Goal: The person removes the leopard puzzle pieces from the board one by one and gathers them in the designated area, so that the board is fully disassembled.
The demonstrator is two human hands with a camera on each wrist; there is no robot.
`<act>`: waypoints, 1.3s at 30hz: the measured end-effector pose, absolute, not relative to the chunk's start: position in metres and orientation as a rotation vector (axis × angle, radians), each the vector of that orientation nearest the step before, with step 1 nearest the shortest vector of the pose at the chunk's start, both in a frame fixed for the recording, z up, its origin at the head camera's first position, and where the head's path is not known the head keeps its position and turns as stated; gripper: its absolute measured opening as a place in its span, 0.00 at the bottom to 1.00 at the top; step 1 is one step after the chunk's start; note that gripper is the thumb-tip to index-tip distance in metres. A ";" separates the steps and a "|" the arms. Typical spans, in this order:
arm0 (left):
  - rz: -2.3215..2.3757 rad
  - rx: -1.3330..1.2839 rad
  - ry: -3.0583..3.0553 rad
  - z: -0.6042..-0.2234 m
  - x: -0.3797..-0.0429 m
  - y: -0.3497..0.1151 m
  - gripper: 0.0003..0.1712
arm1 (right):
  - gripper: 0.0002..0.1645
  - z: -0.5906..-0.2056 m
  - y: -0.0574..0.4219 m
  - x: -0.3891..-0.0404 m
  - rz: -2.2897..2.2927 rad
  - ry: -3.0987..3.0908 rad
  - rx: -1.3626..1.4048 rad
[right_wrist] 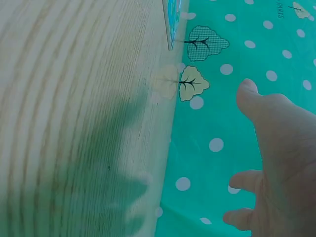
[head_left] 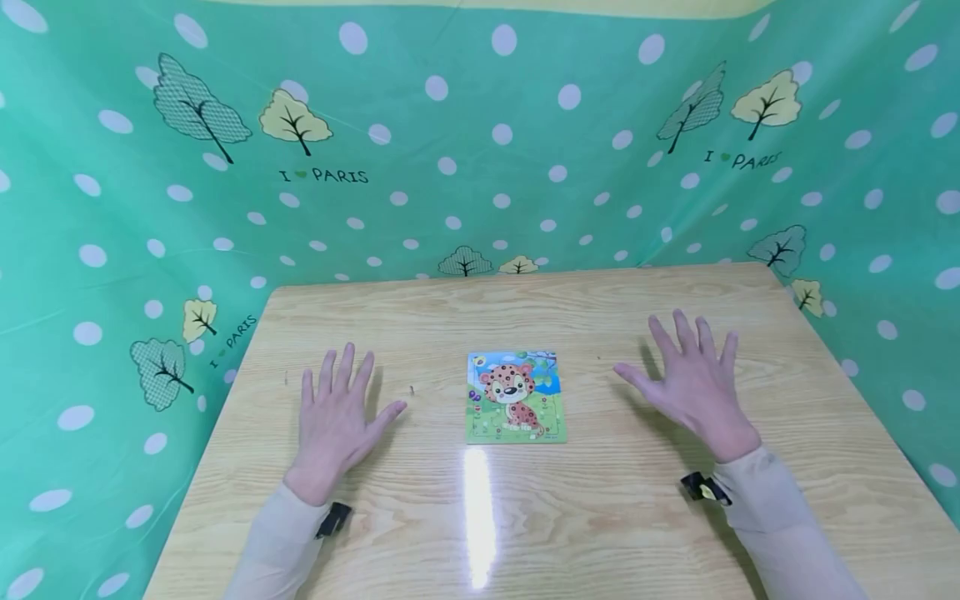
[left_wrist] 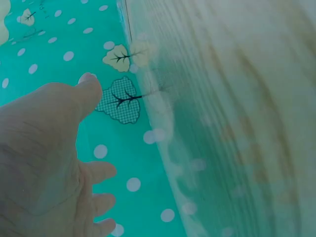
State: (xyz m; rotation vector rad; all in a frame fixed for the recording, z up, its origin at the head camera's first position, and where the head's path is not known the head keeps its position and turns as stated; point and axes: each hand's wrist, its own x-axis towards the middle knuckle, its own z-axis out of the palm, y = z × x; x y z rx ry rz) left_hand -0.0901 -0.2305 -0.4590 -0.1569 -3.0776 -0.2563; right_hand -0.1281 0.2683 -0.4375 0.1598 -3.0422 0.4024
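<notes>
Raised at lower left of the head view, back of the bare left hand (head_left: pixel 341 421) upward, fingers (head_left: pixel 345 367) straight and fanned apart toward the top of the frame, thumb slanting out to the right. Mirrored at right of the frame and slightly higher, a bare right hand (head_left: pixel 693 392), fingers likewise stretched and well parted, thumb slanting out to the left. Light beige sleeves (head_left: pixel 776 517) down to both wrists, a small black clip-like piece (head_left: pixel 705 489) by each cuff. Between both hands and well apart from either, near the middle of the frame, a flat square picture board (head_left: pixel 517 400) with a spotted pink-orange cub on green grass and blue sky. Underneath, a pale wood-grain counter (head_left: pixel 600 533), crossed below the board by a bright white streak of glare (head_left: pixel 480 517) and darkened by soft shadows beside the hands. Around the far edge and both sides, a turquoise-green cloth (head_left: pixel 465 121) with pale dots, grey and yellow trees and "I PARIS" lettering; across the top, a pale yellow band (head_left: pixel 600 7).
</notes>
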 end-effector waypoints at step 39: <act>-0.761 -0.603 -3.262 -0.469 -0.121 -0.130 0.62 | 0.17 -0.463 0.126 -0.167 0.862 -3.017 0.790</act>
